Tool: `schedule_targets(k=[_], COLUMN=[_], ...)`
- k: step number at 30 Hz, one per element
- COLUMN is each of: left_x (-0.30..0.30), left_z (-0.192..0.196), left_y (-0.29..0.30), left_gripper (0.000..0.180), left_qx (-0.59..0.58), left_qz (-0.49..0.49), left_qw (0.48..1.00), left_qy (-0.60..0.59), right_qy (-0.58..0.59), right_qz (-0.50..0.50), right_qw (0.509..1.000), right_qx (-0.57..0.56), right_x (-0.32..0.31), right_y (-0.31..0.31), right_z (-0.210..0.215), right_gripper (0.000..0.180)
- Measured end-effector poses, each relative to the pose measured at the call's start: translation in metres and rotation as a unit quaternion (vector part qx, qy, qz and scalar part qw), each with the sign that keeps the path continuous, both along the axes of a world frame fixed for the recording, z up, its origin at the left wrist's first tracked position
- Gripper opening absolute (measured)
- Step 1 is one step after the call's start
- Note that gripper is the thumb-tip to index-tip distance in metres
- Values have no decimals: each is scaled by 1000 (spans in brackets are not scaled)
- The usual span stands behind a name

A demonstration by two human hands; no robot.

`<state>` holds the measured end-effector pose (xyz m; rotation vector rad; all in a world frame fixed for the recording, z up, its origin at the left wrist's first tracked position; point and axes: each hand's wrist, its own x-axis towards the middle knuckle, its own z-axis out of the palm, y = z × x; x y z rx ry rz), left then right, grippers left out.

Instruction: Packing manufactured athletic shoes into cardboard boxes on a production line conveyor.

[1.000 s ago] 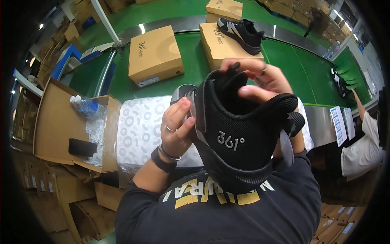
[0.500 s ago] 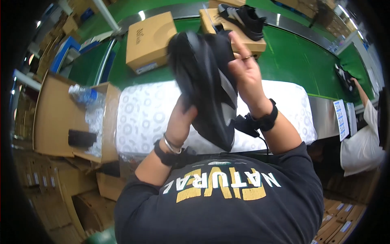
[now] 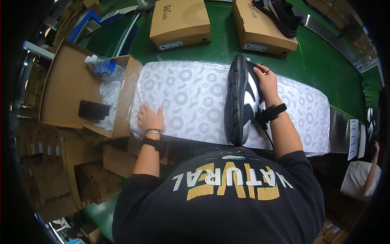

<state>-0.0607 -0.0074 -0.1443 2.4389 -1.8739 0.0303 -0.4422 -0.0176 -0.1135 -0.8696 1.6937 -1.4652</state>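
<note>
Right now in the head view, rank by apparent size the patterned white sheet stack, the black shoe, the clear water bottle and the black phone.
1. Patterned white sheet stack
2. Black shoe under the right hand
3. Clear water bottle and black phone look about alike; unsure.

Shoe (image 3: 240,101) on its side atop paper stack (image 3: 191,93); bottle (image 3: 100,65) in open carton (image 3: 65,85) left; boxes (image 3: 180,20) behind

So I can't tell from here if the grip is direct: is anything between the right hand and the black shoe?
Nothing visible. The right hand lies directly on the shoe, which stands on its side on the patterned paper. The left hand rests apart on the paper.
</note>
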Motion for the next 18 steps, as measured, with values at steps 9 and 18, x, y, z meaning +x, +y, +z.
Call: schedule_targets(k=[9, 18], left_x=[-159, -232], left_z=[176, 151], left_y=[-12, 12], left_gripper=[51, 43], left_qx=[8, 18], left_qz=[-592, -683], left_qw=[726, 638], left_qy=[348, 354], right_qy=[-12, -151], right_qz=[260, -28], right_qw=[966, 987], right_qx=[3, 54], right_x=[22, -84], right_y=[15, 112], right_z=[143, 82], right_gripper=[70, 7])
